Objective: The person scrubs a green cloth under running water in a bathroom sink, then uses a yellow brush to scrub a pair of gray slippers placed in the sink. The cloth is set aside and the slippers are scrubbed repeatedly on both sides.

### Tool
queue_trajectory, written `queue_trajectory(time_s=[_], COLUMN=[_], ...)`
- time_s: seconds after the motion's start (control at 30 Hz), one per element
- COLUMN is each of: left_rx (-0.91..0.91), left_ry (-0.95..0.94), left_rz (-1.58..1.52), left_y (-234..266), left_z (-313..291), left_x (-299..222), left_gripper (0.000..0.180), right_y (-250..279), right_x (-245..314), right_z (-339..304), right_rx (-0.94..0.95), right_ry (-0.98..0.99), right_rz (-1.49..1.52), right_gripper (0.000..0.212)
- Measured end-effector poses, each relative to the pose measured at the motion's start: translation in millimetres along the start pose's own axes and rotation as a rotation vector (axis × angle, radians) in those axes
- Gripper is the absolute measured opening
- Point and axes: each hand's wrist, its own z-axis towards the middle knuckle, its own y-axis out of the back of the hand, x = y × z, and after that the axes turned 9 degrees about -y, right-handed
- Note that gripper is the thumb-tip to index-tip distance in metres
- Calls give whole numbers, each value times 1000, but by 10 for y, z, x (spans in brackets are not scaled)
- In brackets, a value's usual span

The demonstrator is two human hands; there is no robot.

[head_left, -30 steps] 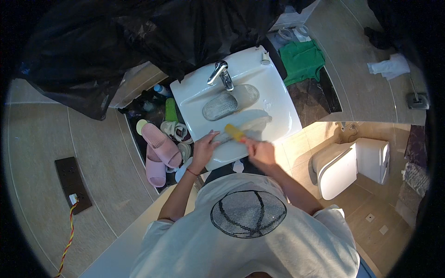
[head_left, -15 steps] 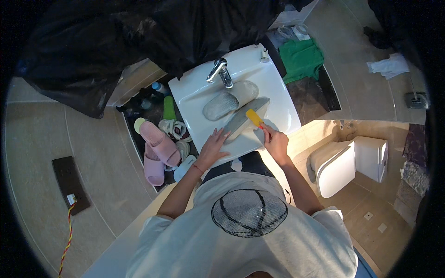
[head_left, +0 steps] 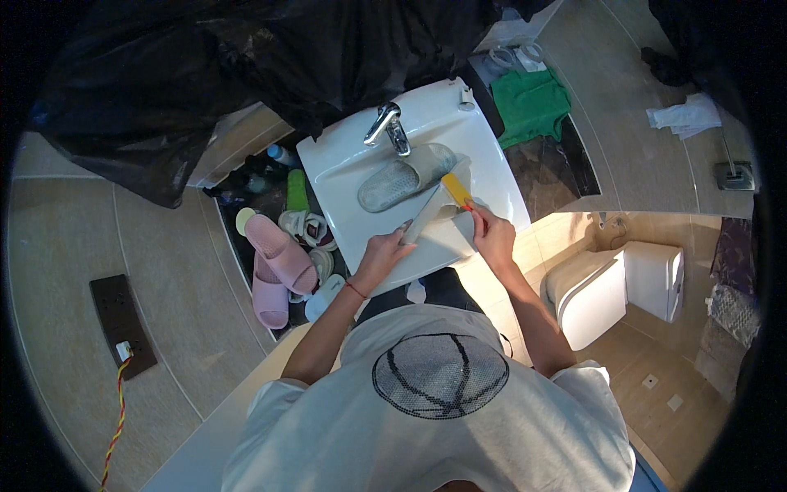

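Observation:
A grey slipper [head_left: 425, 218] is tipped on its edge over the white washbasin [head_left: 502, 182]. My left hand [head_left: 384, 256] is closed on its near left end. The fingers of my right hand [head_left: 493, 238] are wrapped round a yellow brush [head_left: 455, 189] with a red part near the grip. The brush lies against the slipper's upper, towards its far end; its bristles are hidden from me. A second grey slipper [head_left: 392, 185] rests in the basin behind the held one, beneath the chrome tap [head_left: 389, 127].
Pink slippers [head_left: 281, 254], a green slipper [head_left: 297, 191] and other shoes crowd the dark counter left of the basin. On its right lies a green cloth [head_left: 531, 105]. A toilet [head_left: 586, 299] stands at right. Black plastic sheeting [head_left: 164, 90] hangs at the back.
The held slipper has been tilted up onto its edge, and my left hand has gone from lying spread on it to gripping its end. The brush has moved slightly up and to the right.

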Motion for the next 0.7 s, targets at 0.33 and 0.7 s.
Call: queue_trajectory(time_s=[0.33,0.7], left_rx=[64,55], left_ry=[156,173], left_rz=[48,40], left_y=[123,118], left_z=[89,73], left_x=[-96,-96], left_gripper=[45,34], right_y=[3,-85], right_x=[126,129], right_z=[-40,58], right_rx=[78,88], right_ry=[76,131], right_rz=[80,-83], right_gripper=[24,19])
